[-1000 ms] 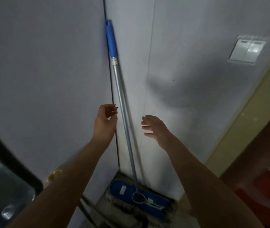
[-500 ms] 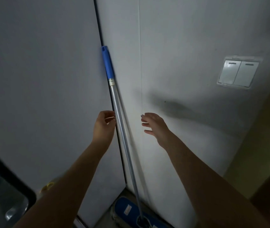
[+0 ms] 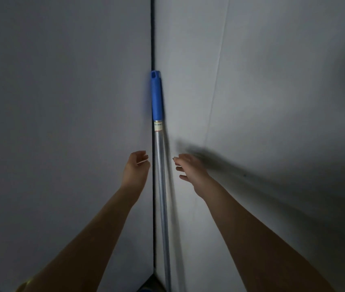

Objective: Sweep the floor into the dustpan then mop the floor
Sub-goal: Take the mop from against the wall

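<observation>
A mop leans upright in the corner between two pale walls. Its silver pole (image 3: 161,197) runs up the middle of the view and ends in a blue grip (image 3: 156,95). Only a blue sliver of the mop head (image 3: 146,290) shows at the bottom edge. My left hand (image 3: 136,167) hovers just left of the pole with its fingers loosely curled, holding nothing. My right hand (image 3: 188,167) reaches in from the right with fingers spread, a short gap away from the pole.
A dark vertical seam (image 3: 152,34) marks the corner where the two walls meet, right behind the pole. The walls close in on both sides. A narrow bit of dark floor (image 3: 152,281) shows at the foot of the corner.
The view has tilted up and swung so the pole stands centred; the light switch and most of the mop head have left the frame. Both hands sit closer to the pole.
</observation>
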Demonstrator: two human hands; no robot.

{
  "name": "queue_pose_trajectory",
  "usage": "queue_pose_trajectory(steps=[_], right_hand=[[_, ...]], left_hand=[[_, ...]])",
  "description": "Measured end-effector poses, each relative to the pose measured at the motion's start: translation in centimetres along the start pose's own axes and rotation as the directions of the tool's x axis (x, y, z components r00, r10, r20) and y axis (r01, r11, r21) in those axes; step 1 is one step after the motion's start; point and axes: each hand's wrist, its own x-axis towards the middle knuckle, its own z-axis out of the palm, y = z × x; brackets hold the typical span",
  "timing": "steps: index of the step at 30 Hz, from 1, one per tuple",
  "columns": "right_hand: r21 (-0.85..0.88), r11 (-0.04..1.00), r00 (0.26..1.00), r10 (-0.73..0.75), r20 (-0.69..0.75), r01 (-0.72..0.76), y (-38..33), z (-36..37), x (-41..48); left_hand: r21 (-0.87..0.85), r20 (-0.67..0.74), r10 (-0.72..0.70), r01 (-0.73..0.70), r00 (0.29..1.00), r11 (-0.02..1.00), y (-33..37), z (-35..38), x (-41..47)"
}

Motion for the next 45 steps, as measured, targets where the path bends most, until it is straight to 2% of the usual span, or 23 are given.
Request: queue_pose_trajectory(steps=[7,12,17,21,26,28,32,36,45], right_hand=[[-0.143,0.989,0.998,-0.023,0.061,0.032,1.6,3.8,6.9],[-0.094,0.995,0.992,-0.021,0.126,0.033,1.4,5.3,8.9],[-0.082,0.993,0.987,-0.077,0.142,0.090,1.0,4.9,9.9],[-0.144,0.972,0.970,-0.157,0.183,0.184,1.1,4.6,10.0],[-0.002,0.986,0.946,-0.159,0.282,0.166,0.3,4.5,9.2],[-0.036,0.983,0.950,-0.162,0.267,0.178,0.0,4.5,8.4],[-0.082,0.967,0.949,-0.216,0.228,0.240,-0.1,4.0,6.5],[-0.102,0.948,0.944,-0.282,0.172,0.302,-0.5,3.0,4.3],[-0.127,0.932,0.940,-0.335,0.055,0.340,-2.1,-0.1,-0.5]], left_hand=[[-0.035,0.090,-0.161,0.165,0.983,0.986,-4.1,2.0,5.5],[0.201,0.183,-0.159,0.121,0.970,0.972,-6.5,3.0,7.0],[0.122,0.245,-0.183,0.157,0.952,0.980,-6.7,3.4,7.1],[0.143,0.278,-0.180,0.144,0.944,0.979,-7.1,3.1,7.0],[0.089,0.401,-0.192,0.171,0.896,0.981,-8.1,3.5,4.8],[0.051,0.418,-0.182,0.177,0.890,0.983,-7.8,3.9,3.5],[0.036,0.396,-0.104,0.098,0.912,0.995,-7.2,4.5,1.6],[0.038,0.454,-0.067,0.056,0.889,0.998,-6.5,4.9,0.0],[-0.043,0.511,0.084,-0.072,0.856,0.996,-3.2,6.6,-4.4]])
